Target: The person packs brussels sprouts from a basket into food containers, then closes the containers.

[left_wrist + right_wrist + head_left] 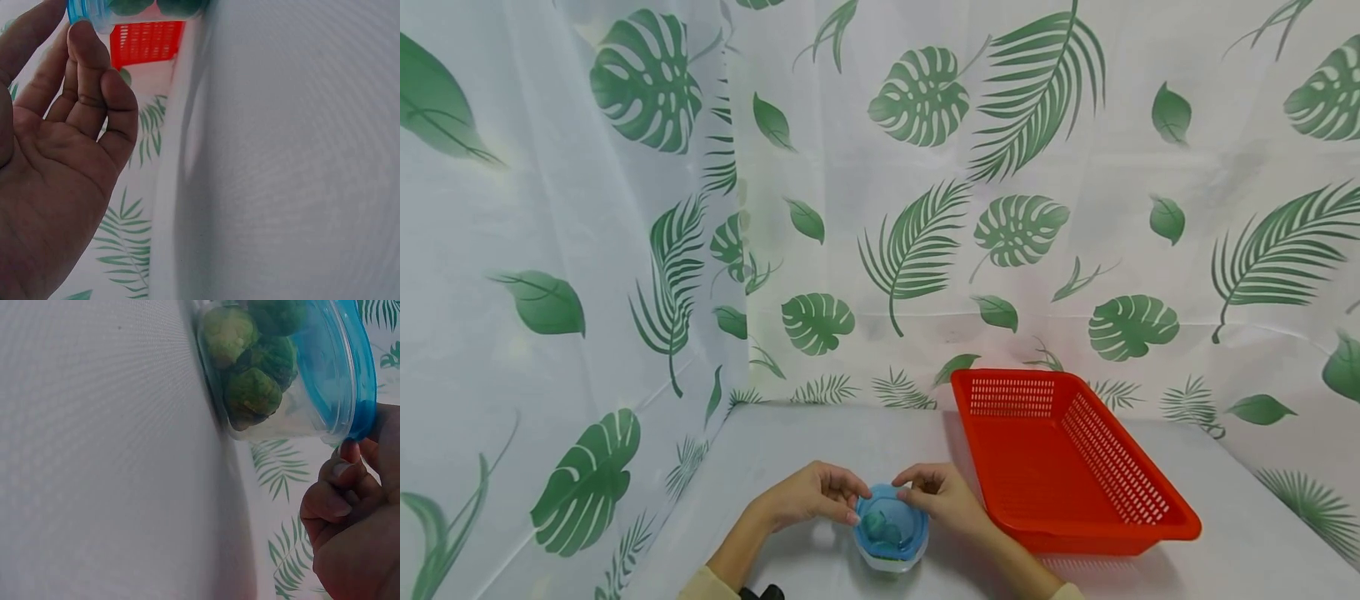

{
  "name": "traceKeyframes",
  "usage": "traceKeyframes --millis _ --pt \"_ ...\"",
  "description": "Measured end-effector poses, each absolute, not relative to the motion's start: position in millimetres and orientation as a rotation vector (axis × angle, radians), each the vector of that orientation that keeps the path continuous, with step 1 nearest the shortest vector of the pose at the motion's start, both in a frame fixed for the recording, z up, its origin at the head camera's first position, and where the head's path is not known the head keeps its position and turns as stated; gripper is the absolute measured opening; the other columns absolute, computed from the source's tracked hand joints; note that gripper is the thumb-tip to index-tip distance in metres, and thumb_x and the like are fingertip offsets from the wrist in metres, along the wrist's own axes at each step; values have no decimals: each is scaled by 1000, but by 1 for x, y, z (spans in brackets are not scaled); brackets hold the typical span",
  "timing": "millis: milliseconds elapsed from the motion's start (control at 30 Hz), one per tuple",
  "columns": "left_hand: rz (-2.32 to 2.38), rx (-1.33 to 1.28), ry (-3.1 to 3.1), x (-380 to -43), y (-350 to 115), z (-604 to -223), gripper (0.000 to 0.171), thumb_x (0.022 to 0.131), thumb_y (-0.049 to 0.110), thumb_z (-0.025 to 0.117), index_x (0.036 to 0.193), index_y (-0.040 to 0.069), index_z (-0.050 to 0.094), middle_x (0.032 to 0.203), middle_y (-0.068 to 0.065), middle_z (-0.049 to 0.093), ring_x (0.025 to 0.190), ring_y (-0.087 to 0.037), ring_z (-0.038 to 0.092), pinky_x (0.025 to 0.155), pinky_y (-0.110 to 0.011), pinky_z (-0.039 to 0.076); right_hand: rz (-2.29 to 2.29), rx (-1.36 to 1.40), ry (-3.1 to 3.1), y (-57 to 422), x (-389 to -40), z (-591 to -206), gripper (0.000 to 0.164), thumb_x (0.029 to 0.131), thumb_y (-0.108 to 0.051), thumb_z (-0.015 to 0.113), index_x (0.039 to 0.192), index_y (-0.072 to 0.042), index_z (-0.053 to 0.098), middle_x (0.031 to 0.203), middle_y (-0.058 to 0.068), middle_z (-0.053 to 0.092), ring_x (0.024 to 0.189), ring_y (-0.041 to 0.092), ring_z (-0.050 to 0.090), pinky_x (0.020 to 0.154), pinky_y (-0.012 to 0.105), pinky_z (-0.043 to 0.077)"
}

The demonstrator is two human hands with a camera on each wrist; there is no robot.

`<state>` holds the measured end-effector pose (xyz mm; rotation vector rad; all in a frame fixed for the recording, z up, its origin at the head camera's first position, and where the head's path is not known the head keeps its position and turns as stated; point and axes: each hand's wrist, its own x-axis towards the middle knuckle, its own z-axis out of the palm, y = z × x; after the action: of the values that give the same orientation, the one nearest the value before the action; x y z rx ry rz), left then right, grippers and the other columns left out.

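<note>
A small clear plastic container point(300, 422) stands on the table with a see-through blue lid point(904, 510) over its top. Several green Brussels sprouts point(253, 394) show through its wall. On the left side of the lid my left hand point(812, 498) pinches the rim, thumb and fingertips at its edge. My right hand point(946, 502) grips the opposite rim; in the right wrist view the thumb lies over the blue edge, a fingertip sits just under it, and the other fingers are curled.
A red plastic basket point(1030, 475) with slotted sides stands to the right, close beside my right forearm. A small black object point(771, 592) shows at the bottom edge near the left sleeve. Leaf-printed sheets point(917, 167) hang behind the white table point(850, 425) and to the left.
</note>
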<state>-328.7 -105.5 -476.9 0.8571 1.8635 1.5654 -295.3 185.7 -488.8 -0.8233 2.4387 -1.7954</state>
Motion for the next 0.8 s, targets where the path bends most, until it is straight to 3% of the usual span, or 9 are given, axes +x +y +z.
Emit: traceKeyframes --millis 167,400,600,800 --pt "1552 845 1888 -326 -105 -473 37 86 10 84 121 4 74 94 2 70 86 -11 60 77 -26 53 -1751 -873 2501 185 -295 -489 19 95 -15 76 113 -9 78 74 12 59 67 5 49 59 18 42" --pt "1547 848 1899 -325 -103 -471 36 85 9 85 119 3 74 95 0 70 86 -11 61 78 -26 53 -1651 -912 2601 182 -292 -490 24 88 -20 83 112 -17 79 107 6 71 93 22 57 74 28 51" --pt "1497 884 1960 -324 -102 -471 33 85 12 86 116 8 75 101 0 72 86 -13 60 77 -27 52 -1564 -988 2563 181 -291 -489 27 90 -22 83 116 -20 79 112 3 72 102 17 61 79 30 53" --pt "1449 906 2005 -324 -101 -471 32 86 14 86 116 11 75 114 -2 73 99 -20 64 88 -34 54 -1575 -1007 2526 182 -290 -489 29 91 -20 82 120 -17 78 116 4 76 104 17 67 79 31 55"
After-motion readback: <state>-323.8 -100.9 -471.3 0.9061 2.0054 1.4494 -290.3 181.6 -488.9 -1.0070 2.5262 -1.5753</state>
